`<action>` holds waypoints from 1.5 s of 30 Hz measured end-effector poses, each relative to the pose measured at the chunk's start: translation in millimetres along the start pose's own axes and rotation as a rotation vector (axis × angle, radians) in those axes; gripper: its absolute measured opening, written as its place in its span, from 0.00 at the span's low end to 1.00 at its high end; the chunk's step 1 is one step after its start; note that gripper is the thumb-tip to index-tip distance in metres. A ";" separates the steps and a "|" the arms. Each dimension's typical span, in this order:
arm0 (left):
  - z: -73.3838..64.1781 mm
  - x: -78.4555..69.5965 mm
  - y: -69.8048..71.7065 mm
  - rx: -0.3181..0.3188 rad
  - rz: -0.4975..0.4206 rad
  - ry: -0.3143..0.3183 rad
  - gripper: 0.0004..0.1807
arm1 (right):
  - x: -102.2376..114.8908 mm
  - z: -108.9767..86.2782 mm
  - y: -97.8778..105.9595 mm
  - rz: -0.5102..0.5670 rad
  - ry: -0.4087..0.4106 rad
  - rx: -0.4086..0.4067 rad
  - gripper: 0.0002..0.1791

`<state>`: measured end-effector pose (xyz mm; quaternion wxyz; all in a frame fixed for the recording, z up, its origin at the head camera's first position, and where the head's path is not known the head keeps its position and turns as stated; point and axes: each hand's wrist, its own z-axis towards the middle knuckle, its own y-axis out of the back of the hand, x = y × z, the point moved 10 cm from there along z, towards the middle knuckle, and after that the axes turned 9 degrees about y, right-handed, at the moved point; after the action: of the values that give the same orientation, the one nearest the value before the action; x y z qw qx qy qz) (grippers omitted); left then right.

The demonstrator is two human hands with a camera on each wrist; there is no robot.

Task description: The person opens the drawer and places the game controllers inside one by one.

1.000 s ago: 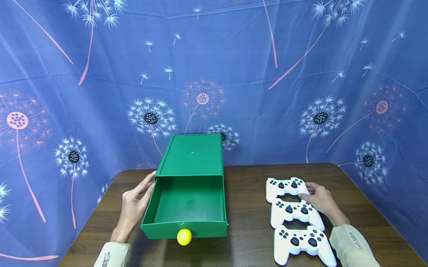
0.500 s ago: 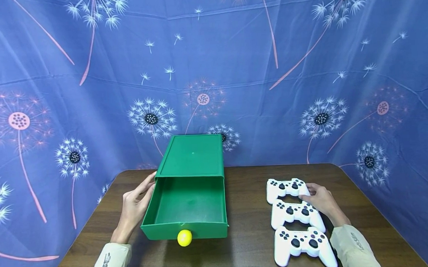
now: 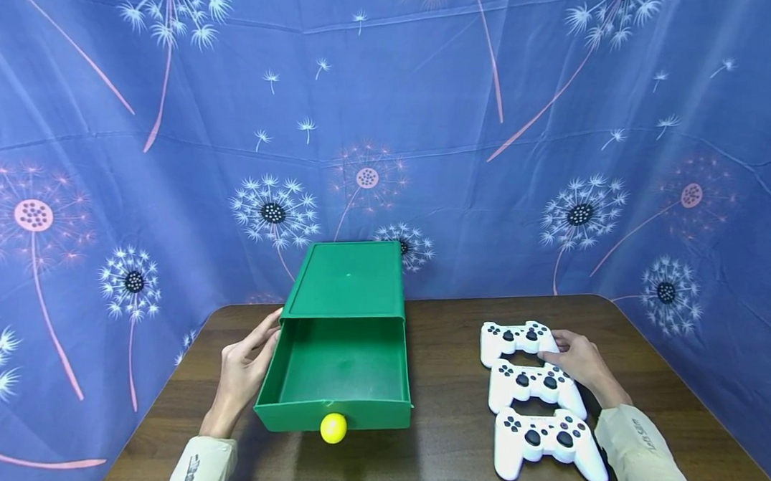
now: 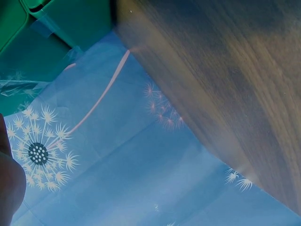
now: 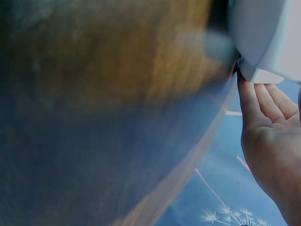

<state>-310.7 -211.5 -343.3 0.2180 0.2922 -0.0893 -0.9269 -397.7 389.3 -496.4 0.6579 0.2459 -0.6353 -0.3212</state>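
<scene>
Behind everything hangs a blue cloth printed with white and pink dandelions; in front of it lies my dark wooden bench, its grain plain to see. On the bench, left of the middle, sits a green box, flat-topped, with its far end towards the cloth; its green drawer stands partway out towards me, so I look down on its floor and walls. To the right, well apart from the box, three white controllers lie face up in a column running away from me; the near controller shows largest, the middle controller comes just beyond it, and the far controller is the smallest to my eye. Pale sleeves cover both my wrists, each with dark lettering or a mark on it; my left hand rests against the left side of the box, the fingers fairly straight and touching it near the front edge of the casing; my right hand pinches the right grip of the far controller, thumb on the near side, fingers round the other. Smallest is the round yellow knob on the drawer's front.
</scene>
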 end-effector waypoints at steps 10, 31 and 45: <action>-1.0 0.1 -0.1 -0.003 -0.009 -0.005 0.32 | 2.0 -1.1 1.4 -0.040 0.037 -0.025 0.38; 0.7 2.4 -1.2 0.007 0.008 0.032 0.30 | 10.8 -4.9 10.4 -0.111 0.090 -0.072 0.38; -0.2 1.3 0.2 0.008 0.016 0.026 0.30 | 17.0 -9.4 11.5 -0.127 0.107 -0.129 0.38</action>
<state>-311.5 -212.3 -344.0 0.2255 0.3042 -0.0927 -0.9209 -387.3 383.7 -477.2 0.6836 0.2595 -0.5605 -0.3890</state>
